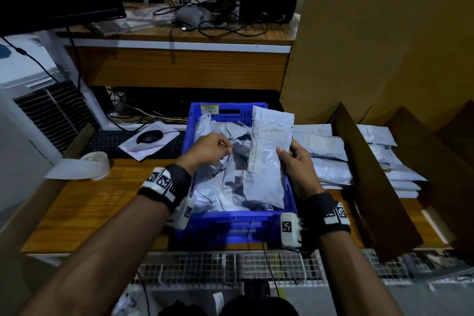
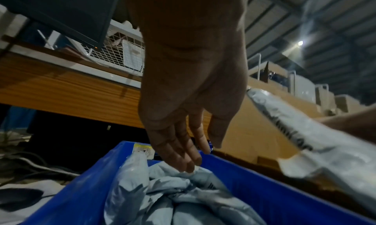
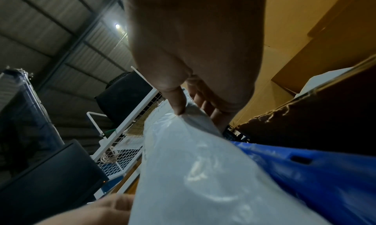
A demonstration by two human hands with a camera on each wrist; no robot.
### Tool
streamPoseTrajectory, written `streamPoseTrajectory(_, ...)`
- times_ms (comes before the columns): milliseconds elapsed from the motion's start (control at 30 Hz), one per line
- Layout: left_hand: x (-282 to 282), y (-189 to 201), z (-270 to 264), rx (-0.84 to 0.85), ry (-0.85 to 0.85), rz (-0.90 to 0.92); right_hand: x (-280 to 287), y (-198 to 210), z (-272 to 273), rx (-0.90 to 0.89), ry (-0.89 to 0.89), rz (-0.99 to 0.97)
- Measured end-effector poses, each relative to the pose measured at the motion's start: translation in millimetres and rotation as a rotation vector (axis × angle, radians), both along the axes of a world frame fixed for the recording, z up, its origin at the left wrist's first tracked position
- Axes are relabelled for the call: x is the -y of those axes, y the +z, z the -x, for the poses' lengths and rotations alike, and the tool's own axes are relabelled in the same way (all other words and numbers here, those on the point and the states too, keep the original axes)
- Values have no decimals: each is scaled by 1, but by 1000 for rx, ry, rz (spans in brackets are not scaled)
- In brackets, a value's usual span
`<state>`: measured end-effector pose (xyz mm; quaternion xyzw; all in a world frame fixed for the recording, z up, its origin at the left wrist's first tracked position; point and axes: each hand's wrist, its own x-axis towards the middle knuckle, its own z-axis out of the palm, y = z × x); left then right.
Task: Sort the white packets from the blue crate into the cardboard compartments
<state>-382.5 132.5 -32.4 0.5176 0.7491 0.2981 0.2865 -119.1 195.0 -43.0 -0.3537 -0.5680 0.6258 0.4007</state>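
While right hand (image 1: 297,161) pinches packet (image 1: 266,161), left hand (image 1: 207,149) hovers beside.

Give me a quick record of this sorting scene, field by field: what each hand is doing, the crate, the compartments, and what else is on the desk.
left hand: reaching into the crate, fingertips on a crumpled packet, no clear grip
right hand: holds a white packet upright above the crate, thumb in front
packet label: handwritten "Completed"
blue crate: on the wooden desk, still full of white packets
cardboard compartments: right of the crate, with stacked packets inside
also on desk: mouse, keyboard, tape roll
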Motion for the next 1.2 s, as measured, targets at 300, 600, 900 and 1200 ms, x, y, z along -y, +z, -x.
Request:
streamPoseTrajectory(300,-28,-46,14,-548,-173,582,-6,2,-15,-34,-47,97)
streamPoseTrajectory(600,-37,-56,8,-451,-229,967,-19,0,-16,52,-104,96)
streamPoseTrajectory(900,-30,-33,14,-305,-396,866,-26,-8,-2,27,-61,98)
streamPoseTrajectory(1200,4,78,28,429,-13,74,-34,-11,7,190,-295,56)
